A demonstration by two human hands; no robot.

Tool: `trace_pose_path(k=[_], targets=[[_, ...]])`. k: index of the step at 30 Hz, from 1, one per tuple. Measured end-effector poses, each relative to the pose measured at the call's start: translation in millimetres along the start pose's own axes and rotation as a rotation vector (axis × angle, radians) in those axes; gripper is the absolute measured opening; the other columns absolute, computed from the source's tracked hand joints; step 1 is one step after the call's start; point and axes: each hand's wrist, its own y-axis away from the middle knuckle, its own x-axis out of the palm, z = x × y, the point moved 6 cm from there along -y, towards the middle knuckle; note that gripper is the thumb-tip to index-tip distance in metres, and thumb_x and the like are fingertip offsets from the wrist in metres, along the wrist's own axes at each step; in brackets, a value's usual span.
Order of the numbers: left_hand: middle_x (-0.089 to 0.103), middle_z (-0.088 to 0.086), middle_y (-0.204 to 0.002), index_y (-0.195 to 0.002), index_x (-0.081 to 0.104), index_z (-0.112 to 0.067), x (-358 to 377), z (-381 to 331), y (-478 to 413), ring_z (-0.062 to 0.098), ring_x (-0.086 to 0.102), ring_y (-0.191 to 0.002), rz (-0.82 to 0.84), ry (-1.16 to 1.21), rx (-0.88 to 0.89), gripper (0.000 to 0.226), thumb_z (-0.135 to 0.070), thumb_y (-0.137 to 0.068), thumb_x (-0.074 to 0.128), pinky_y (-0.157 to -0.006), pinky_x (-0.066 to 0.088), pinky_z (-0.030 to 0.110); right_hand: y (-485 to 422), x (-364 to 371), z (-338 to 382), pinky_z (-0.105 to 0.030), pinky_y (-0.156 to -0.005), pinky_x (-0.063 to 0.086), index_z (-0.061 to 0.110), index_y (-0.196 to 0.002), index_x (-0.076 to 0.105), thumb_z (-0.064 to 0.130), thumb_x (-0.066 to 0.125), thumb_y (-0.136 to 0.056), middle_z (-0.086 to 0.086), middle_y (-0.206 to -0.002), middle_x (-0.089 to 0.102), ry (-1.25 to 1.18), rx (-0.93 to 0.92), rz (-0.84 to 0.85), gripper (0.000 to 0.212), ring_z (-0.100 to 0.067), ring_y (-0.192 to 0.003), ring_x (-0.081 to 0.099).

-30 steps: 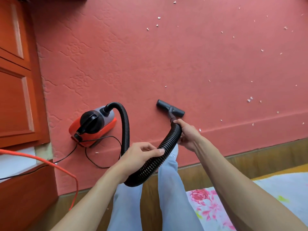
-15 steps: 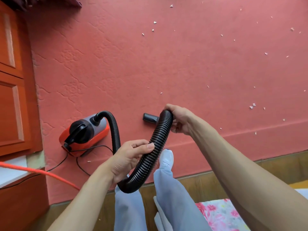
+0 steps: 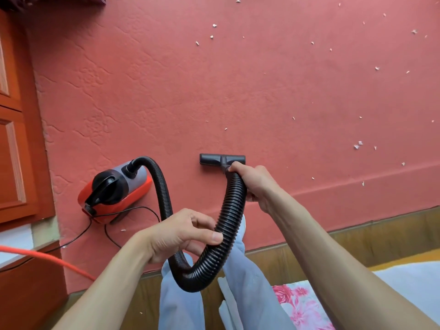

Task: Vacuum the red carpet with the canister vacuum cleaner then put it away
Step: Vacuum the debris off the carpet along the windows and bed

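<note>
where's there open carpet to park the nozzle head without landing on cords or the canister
The widest bare stretch of red carpet lies beyond the nozzle head, between the wooden cabinet and the paper scraps to the right. It is crowded near the canister, where the black cord loops and the orange cable crosses.

There was one canister vacuum (image 3: pixel 116 190) left of the hands, one black hose (image 3: pixel 228 225) held by two hands, one floor nozzle (image 3: pixel 222 159) beyond the right hand (image 3: pixel 258 184), and roughly two dozen white scraps (image 3: pixel 357 145) scattered beyond, some too small to count.
</note>
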Motion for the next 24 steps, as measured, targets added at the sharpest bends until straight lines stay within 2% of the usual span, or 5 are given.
trace_pose_path(k=[7, 12, 15, 18, 24], targets=[[0.074, 0.012, -0.093, -0.092, 0.079, -0.007, -14, 33, -2, 0.028, 0.070, -0.088, -0.085, -0.020, -0.031, 0.028, -0.031, -0.077, 0.082, -0.084, 0.057, 0.038, -11, 13, -32, -0.032, -0.065, 0.041, 0.011, -0.083, 0.061, 0.035, 0.068, -0.084, -0.007, -0.075, 0.058, -0.048, 0.025, -0.024, 0.025, -0.021, -0.070, 0.051], [0.075, 0.011, -0.090, -0.092, 0.079, -0.008, -28, 50, -11, 0.028, 0.070, -0.087, -0.120, 0.008, -0.059, 0.028, -0.032, -0.079, 0.083, -0.081, 0.059, 0.036, -33, 33, -53, -0.025, -0.056, 0.048, 0.009, -0.088, 0.065, 0.035, 0.066, -0.090, -0.002, -0.068, 0.061, -0.197, 0.071, 0.023, 0.026, -0.013, -0.055, 0.057], [0.077, 0.011, -0.092, -0.096, 0.080, -0.008, -33, 62, -21, 0.021, 0.072, -0.081, -0.203, 0.024, -0.062, 0.030, -0.035, -0.080, 0.081, -0.085, 0.060, 0.037, -51, 39, -60, -0.026, -0.057, 0.049, 0.008, -0.085, 0.063, 0.030, 0.068, -0.089, -0.003, -0.071, 0.063, -0.249, 0.071, -0.049, 0.023, -0.014, -0.059, 0.059], [0.079, 0.013, -0.094, -0.096, 0.081, -0.012, -35, 73, -32, 0.030, 0.076, -0.088, -0.329, 0.086, -0.065, 0.030, -0.039, -0.082, 0.079, -0.093, 0.059, 0.046, -72, 44, -63, -0.028, -0.059, 0.051, 0.004, -0.091, 0.063, 0.028, 0.070, -0.088, -0.006, -0.077, 0.065, -0.256, 0.080, -0.115, 0.025, -0.018, -0.065, 0.061], [0.078, 0.005, -0.082, -0.088, 0.079, -0.014, -27, 79, -49, 0.024, 0.077, -0.077, -0.443, 0.123, -0.025, 0.029, -0.042, -0.083, 0.079, -0.085, 0.061, 0.046, -101, 50, -60, -0.037, -0.067, 0.050, -0.007, -0.106, 0.067, 0.027, 0.073, -0.084, -0.018, -0.086, 0.067, -0.201, 0.078, -0.128, 0.042, -0.027, -0.071, 0.062]])
